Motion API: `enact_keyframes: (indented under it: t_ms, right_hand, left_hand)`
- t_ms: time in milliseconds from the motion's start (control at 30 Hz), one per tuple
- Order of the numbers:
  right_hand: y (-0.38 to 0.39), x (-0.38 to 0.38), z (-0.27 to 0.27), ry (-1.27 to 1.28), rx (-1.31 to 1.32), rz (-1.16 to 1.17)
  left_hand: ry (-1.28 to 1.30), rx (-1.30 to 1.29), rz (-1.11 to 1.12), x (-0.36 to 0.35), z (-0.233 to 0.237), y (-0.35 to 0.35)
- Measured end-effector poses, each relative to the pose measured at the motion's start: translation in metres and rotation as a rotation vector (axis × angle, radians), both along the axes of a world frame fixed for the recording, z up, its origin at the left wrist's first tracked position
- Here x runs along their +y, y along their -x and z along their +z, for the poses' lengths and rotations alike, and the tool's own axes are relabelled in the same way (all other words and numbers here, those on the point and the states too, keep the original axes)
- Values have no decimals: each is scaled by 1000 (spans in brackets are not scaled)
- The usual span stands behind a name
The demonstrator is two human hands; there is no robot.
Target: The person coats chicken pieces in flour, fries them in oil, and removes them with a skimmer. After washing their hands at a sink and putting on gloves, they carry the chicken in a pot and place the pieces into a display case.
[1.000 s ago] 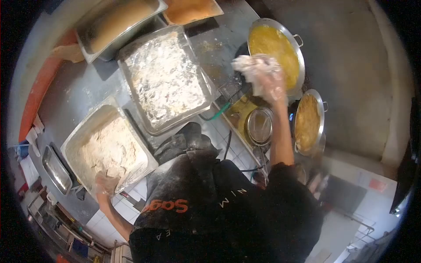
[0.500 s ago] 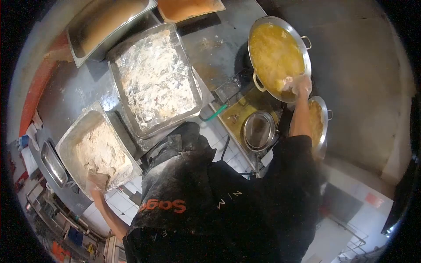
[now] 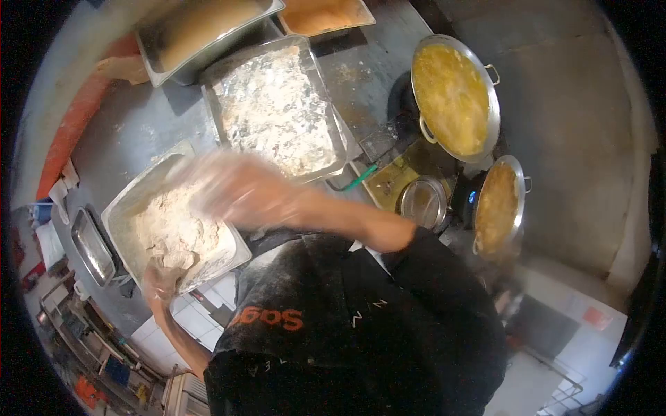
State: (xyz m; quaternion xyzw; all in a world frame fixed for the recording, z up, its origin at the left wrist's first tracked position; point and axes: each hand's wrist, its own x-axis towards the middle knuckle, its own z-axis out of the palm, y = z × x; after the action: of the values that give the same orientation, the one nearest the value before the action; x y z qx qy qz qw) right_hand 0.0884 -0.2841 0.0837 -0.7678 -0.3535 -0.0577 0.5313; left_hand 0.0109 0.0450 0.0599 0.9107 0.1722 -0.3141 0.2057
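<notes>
My left hand (image 3: 161, 281), in a thin clear glove, is at the near edge of a deep metal tub (image 3: 238, 251) of white flour (image 3: 170, 222). Its fingers close around a flour-coated piece of food (image 3: 177, 259) whose kind I cannot make out. Above the tub's right side, my right hand (image 3: 236, 191) is smeared by motion, also in a clear glove. The blur hides its fingers and anything in them. Part of the flour lies behind that hand.
Beyond the tub lies a floury tray (image 3: 340, 132). At right stand two oil-filled pans, a larger pan (image 3: 494, 114) and a smaller pan (image 3: 520, 201), with a round strainer (image 3: 423, 203) nearby. A deep container (image 3: 166, 73) and an orange-filled tray (image 3: 326, 15) are at the back.
My right hand has left the larger oil pan and swung left over the flour tub. My left hand stays in the tub, where a floured piece now shows at its fingers. The view has shifted slightly.
</notes>
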Motion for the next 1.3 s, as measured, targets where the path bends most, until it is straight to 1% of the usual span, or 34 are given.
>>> enact_keyframes:
  t_ms: [33, 67, 133, 200, 233, 267, 300, 333, 367, 400, 433, 467, 500, 533, 567, 600, 633, 700, 733, 800, 833, 867, 933, 967, 1033, 1067, 1100, 1133, 1167, 1200, 1233, 1267, 1300]
  right_hand:
    - [21, 30, 11, -369, 365, 108]
    - [27, 56, 5, -354, 278, 120]
    - [32, 134, -42, -124, 359, 244]
    - [37, 201, -99, 101, 512, 356]
    - [41, 220, -119, 126, 431, 360]
    - [45, 230, -133, 151, 351, 363]
    - [48, 231, -138, 152, 348, 366]
    - [51, 232, -144, 86, 297, 339]
    - [54, 233, -150, 21, 247, 311]
    - [51, 224, -143, 21, 246, 310]
    - [45, 206, -127, 139, 248, 388]
    - [42, 184, -108, 257, 253, 463]
    - [47, 152, -86, -297, 827, 524]
    - [51, 118, -65, -884, 1370, 535]
    - [48, 94, -54, -980, 1442, 506]
    - [40, 69, -54, -789, 1090, 390]
    - [32, 44, -54, -585, 767, 202]
    - [29, -44, -12, -169, 784, -264]
    - [27, -88, 9, 33, 837, -449]
    - [28, -177, 2, 24, 560, -676]
    - [29, -221, -1, 36, 423, -797]
    - [32, -268, -16, 417, 533, -1038]
    - [53, -365, -77, 616, 336, -1292]
    - [57, -394, -84, 959, 238, -1310]
    - [58, -416, -83, 1089, 545, -1370]
    - [64, -427, -87, 1195, 532, -1309]
    - [77, -445, -100, 1291, 510, -1232]
    - [100, -502, -150, 1133, 410, -1274]
    - [105, -489, -137, 1160, 418, -1229]
    - [108, -484, -136, 1229, 329, -1184]
    - [115, -548, -172, 1366, 190, -1033]
    - [106, -536, -156, 1433, 236, -1066]
    - [100, -542, -152, 846, 391, -1119]
  left_hand:
    - [-3, -6, 2, 11, -3, 7]
    - [90, -170, 91, 27, -10, 18]
    - [172, -338, 183, 45, -7, 25]
    - [370, -309, 238, 48, 10, 25]
    - [369, -314, 240, 49, 16, 26]
    - [418, -306, 232, 49, 20, 27]
    - [467, -297, 223, 49, 23, 28]
    - [466, -298, 224, 50, 24, 30]
    - [525, -323, 268, 51, 25, 32]
    - [584, -348, 311, 51, 25, 34]
    - [584, -346, 307, 52, 24, 34]
    - [525, -460, 344, 53, 24, 34]
    - [465, -575, 384, 52, 23, 33]
    - [467, -571, 381, 51, 23, 32]
    - [563, -585, 467, 48, 23, 30]
    - [660, -597, 554, 45, 23, 28]
    - [667, -593, 553, 42, 20, 25]
    - [492, -482, 464, 41, 6, 16]
    - [495, -478, 463, 43, -6, 16]
    - [599, -561, 399, 52, -38, 23]
    - [600, -553, 395, 53, -48, 25]
    - [594, -533, 393, 54, -56, 27]
    - [587, -511, 402, 67, -74, 24]
    - [364, -523, -9, 86, -84, 20]
    - [112, -501, -380, 90, -93, 32]
    - [133, -446, -144, 78, -97, 30]
    - [143, -381, 57, 56, -81, 24]
    - [151, -332, 266, 34, -65, 18]
    - [189, -301, 360, 28, -54, 14]
    - [224, -273, 455, 22, -42, 10]
    - [298, -280, 473, 39, -51, 19]
    - [172, -352, 360, 44, -44, 22]
    - [136, -382, 307, 42, -39, 22]
